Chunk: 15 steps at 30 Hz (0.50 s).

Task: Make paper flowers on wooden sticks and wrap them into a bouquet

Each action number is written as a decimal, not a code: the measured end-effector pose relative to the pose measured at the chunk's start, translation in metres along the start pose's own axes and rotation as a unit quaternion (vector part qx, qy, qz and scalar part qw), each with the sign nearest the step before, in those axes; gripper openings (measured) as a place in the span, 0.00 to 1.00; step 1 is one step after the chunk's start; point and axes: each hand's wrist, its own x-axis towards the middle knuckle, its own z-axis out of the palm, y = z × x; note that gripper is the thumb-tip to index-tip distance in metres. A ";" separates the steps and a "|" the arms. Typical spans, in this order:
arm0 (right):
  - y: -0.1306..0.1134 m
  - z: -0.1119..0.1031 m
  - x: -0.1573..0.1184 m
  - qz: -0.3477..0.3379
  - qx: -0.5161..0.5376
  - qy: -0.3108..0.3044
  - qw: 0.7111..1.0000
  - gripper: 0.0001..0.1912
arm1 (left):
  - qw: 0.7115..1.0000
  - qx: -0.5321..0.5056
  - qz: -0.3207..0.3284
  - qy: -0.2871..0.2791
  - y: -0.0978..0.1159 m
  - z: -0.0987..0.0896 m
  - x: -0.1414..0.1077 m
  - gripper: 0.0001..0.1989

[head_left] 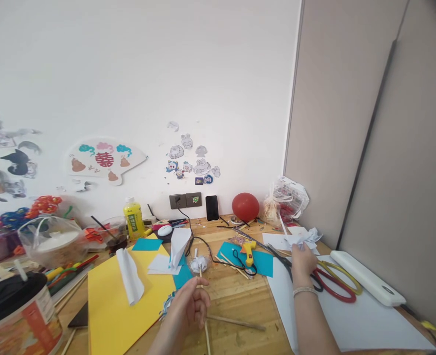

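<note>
My left hand is closed around a thin wooden stick in front of me, its fingers curled. At the stick's upper end is a white crumpled paper ball. Off to the right, my right hand is at a piece of crumpled white paper, its fingertips mostly hidden. A grey pair of scissors lies beside and partly beneath that wrist. Between the hands, a yellow glue gun rests on blue paper.
Yellow card with a rolled white sheet covers the left side. Red and yellow loops lie on white paper at right. A phone, a red balloon and a bottle stand along the wall.
</note>
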 end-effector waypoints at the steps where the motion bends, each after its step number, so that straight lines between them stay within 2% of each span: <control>1: -0.004 -0.002 -0.002 -0.011 -0.021 0.006 1.000 0.17 | 1.000 0.018 0.006 0.010 0.000 0.000 0.000 0.27; 4: -0.020 -0.006 -0.012 -0.074 -0.050 -0.004 0.996 0.23 | 0.992 0.093 0.030 0.076 0.001 0.001 -0.001 0.25; 6: -0.031 -0.004 -0.026 -0.116 -0.049 -0.052 0.991 0.23 | 0.984 0.129 0.039 0.115 0.001 0.001 -0.001 0.23; 9: -0.043 0.008 -0.065 -0.170 -0.036 -0.216 0.961 0.16 | 0.980 0.111 0.042 0.162 -0.001 -0.003 0.001 0.20; 12: -0.046 0.022 -0.122 -0.200 -0.034 -0.405 0.892 0.07 | 0.975 0.078 0.054 0.202 -0.001 -0.009 0.002 0.18; 15: -0.043 0.027 -0.177 -0.202 -0.053 -0.513 0.833 0.13 | 0.971 0.070 0.065 0.220 0.000 -0.011 0.003 0.19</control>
